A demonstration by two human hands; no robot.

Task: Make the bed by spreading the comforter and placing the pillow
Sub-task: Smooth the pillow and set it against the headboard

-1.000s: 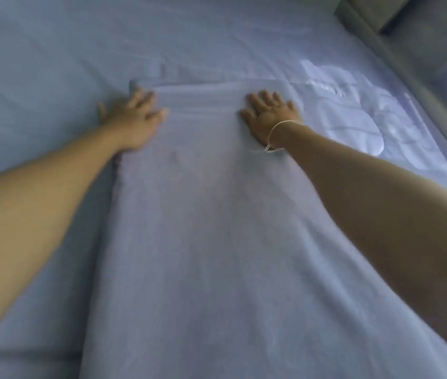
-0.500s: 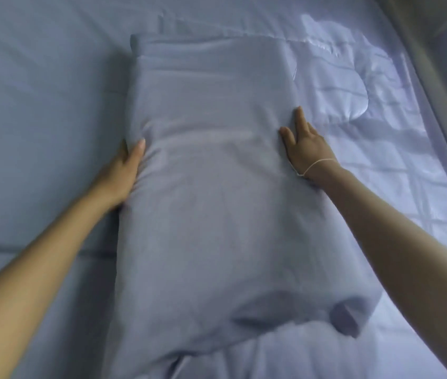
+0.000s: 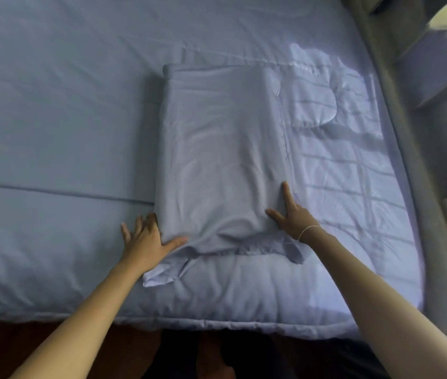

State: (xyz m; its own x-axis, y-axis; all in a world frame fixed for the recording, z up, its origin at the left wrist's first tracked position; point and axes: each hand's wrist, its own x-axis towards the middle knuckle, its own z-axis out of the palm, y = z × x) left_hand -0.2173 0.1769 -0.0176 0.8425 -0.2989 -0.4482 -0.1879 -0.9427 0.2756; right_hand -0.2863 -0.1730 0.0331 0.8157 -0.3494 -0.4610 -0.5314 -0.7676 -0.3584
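We see a long, soft pillow (image 3: 225, 160) in a smooth, faintly glossy pale-blue case, lying lengthwise on the bed, its far end squared off and its near end sagging into a loose, crumpled flap of spare fabric. The left hand (image 3: 145, 242) lies flat at the pillow's near left corner, fingers (image 3: 137, 224) spread apart on the comforter (image 3: 52, 242), thumb pressing onto the case's near edge. The right hand (image 3: 293, 217) rests open at the near right edge, index finger stretched along the pillow's side seam, thumb splayed onto the case; the other fingers we cannot make out. A thin pale bracelet (image 3: 308, 231) circles that wrist. Neither hand grips anything.

Under the fingers, the comforter is puffy and matte blue, spread across the bed, with a stitched seam running leftward from the pillow. Beyond the right fingertips, bright window light falls on it and shows quilted stitching in a grid. The comforter's piped hem (image 3: 216, 322) hangs just over the near side of the bed, above a dark floor (image 3: 11, 340). Off to the right runs a grey upholstered bed frame (image 3: 413, 160).
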